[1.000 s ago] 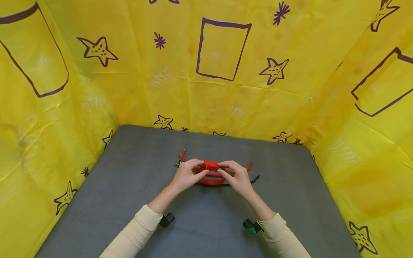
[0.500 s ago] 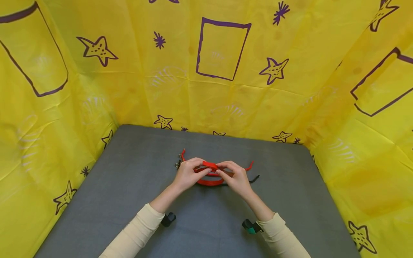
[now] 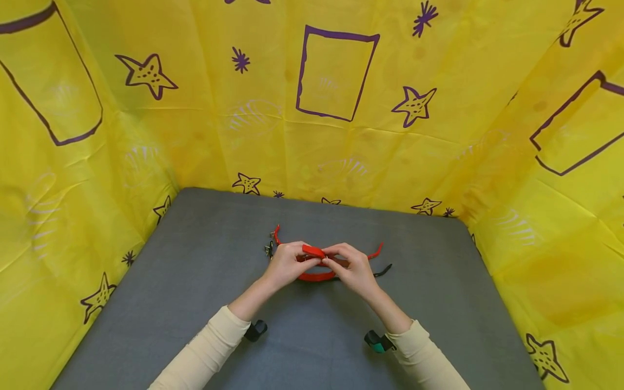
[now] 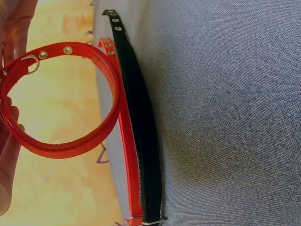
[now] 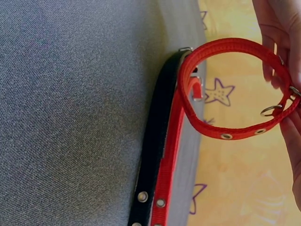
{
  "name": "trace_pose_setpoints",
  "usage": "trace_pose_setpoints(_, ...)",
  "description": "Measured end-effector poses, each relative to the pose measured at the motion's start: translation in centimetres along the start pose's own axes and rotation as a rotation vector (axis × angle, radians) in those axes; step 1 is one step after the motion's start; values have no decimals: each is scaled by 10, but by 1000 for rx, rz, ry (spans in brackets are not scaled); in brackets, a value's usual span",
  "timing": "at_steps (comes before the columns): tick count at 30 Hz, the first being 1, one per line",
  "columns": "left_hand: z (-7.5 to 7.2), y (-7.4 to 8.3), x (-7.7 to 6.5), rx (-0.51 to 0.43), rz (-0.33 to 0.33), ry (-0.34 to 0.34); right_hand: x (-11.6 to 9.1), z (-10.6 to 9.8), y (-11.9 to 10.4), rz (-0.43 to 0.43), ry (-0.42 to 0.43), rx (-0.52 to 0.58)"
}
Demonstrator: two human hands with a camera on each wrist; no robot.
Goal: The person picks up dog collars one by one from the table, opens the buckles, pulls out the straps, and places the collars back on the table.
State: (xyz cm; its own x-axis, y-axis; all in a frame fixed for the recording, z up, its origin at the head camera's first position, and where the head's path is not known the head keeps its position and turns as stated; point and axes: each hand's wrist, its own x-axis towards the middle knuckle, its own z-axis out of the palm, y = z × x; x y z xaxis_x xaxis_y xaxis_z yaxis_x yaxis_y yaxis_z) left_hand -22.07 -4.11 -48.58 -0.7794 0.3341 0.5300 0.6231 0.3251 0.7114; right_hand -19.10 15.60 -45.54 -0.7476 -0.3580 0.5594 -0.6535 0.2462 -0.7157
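Observation:
A red pet collar, bent round into a loop, hangs between my two hands above the cloth. My left hand pinches its upper part between thumb and fingers. Close against it, my right hand pinches the same part, near the buckle. A metal D-ring and eyelets show on the loop. Behind the held collar, a black collar and another red collar lie side by side, stretched out. The fingertips partly hide the buckle.
Grey cloth covers the table. Yellow fabric walls with purple drawings stand at the back and both sides. The red collar's tip and the black collar's tip reach out past my right hand.
My right hand has shifted slightly left, bringing the fingertips of both hands closer together. The upper part of the held red collar has tilted and moved a little left.

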Motion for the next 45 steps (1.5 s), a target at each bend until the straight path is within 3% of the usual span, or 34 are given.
trace_pose_setpoints(5,1,0,1,18,39,-3,0,0,-1,3,-11,12)
trace_pose_setpoints(20,5,1,-1,29,-19,-7,0,0,2,-31,-10,4)
trace_pose_setpoints(29,6,0,-3,61,28,37,-1,1,2,-23,0,12)
trace_pose_setpoints(45,7,-1,-3,-5,20,41,-2,4,3,-35,32,54)
